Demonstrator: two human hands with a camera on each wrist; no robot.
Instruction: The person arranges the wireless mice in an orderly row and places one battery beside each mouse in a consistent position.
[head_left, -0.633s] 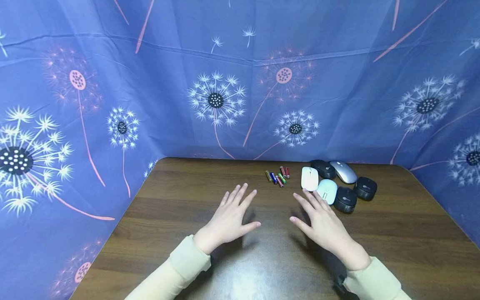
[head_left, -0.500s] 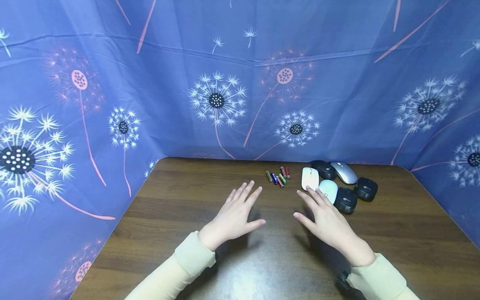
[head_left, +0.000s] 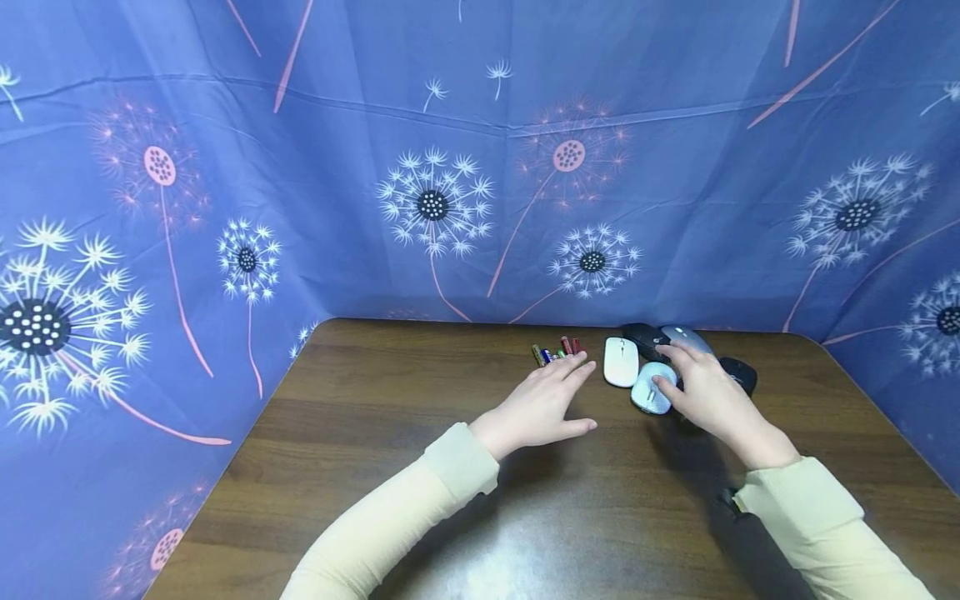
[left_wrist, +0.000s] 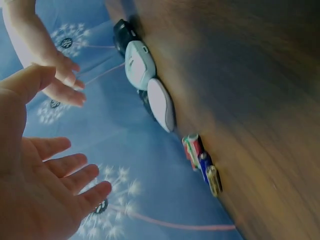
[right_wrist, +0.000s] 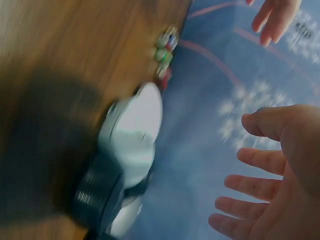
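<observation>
My left hand (head_left: pixel 536 410) hovers with fingers spread just in front of several small batteries (head_left: pixel 538 356), partly covering them in the head view. In the left wrist view those batteries (left_wrist: pixel 213 181) are gold, blue and red-green. My right hand (head_left: pixel 712 398) hangs over the group of computer mice, fingers apart and holding nothing in the right wrist view. Its thumb overlaps the light blue mouse (head_left: pixel 651 392). A white mouse (head_left: pixel 621 363) lies left of that one. Behind are a black mouse (head_left: pixel 643 340) and a grey mouse (head_left: pixel 682 337); another black mouse (head_left: pixel 741 373) shows at the right.
The brown wooden table (head_left: pixel 360 433) reaches back to a blue curtain (head_left: pixel 450 100) printed with dandelions, which also closes off both sides. The mice and batteries lie close to the table's far edge.
Both hands have moved to the right, the left toward the batteries and the right farther over the mice. The front black mouse is now hidden beneath the right hand.
</observation>
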